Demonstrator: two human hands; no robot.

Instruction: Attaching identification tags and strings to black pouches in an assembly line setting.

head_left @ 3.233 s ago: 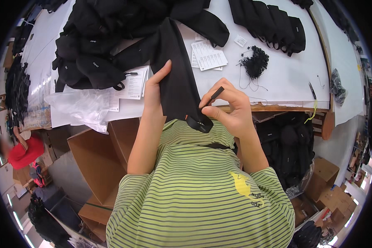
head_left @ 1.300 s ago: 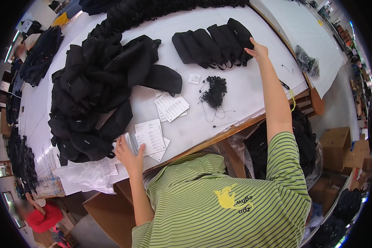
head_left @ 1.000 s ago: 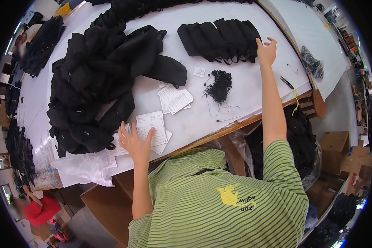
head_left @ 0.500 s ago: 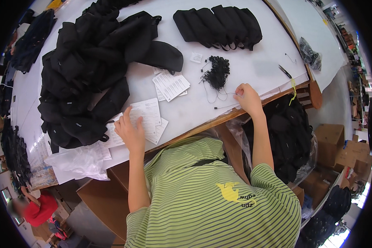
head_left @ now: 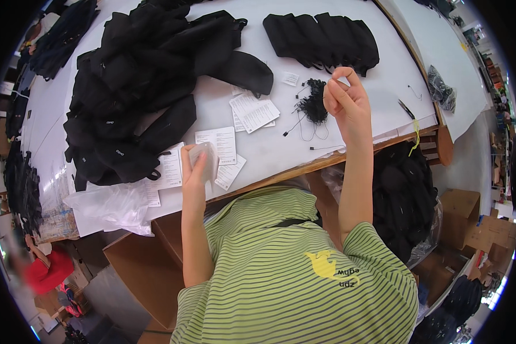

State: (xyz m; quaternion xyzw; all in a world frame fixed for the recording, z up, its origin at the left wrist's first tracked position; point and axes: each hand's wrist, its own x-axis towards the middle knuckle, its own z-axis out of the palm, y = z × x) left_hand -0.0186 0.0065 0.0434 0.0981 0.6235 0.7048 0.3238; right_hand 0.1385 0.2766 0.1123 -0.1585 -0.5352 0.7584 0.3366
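My left hand (head_left: 193, 175) grips a white paper card (head_left: 210, 159), raised a little above the table's near edge and blurred by motion. Flat printed cards (head_left: 219, 141) lie beside it, and more cards (head_left: 254, 112) are spread farther back. My right hand (head_left: 350, 106) is lifted with thumb and fingertips pinched together; anything thin between them is too small to make out. Just left of that hand sits a tangled bundle of black hang-tag strings (head_left: 312, 106), with loose cords trailing toward the table edge. A large heap of black cloth items (head_left: 132, 86) with small white marks fills the left.
A neat row of black cloth items (head_left: 321, 41) lies at the back. Snips (head_left: 406, 109) with a yellow cord rest near the right edge. Clear plastic (head_left: 112, 206) hangs over the front left. Cardboard boxes (head_left: 140, 269) stand below; a person in red (head_left: 49, 269) is far left.
My left hand has picked a card up off the table. My right hand has risen from the string ends near the edge, moving farther back with its fingers still pinched. The view has shifted slightly.
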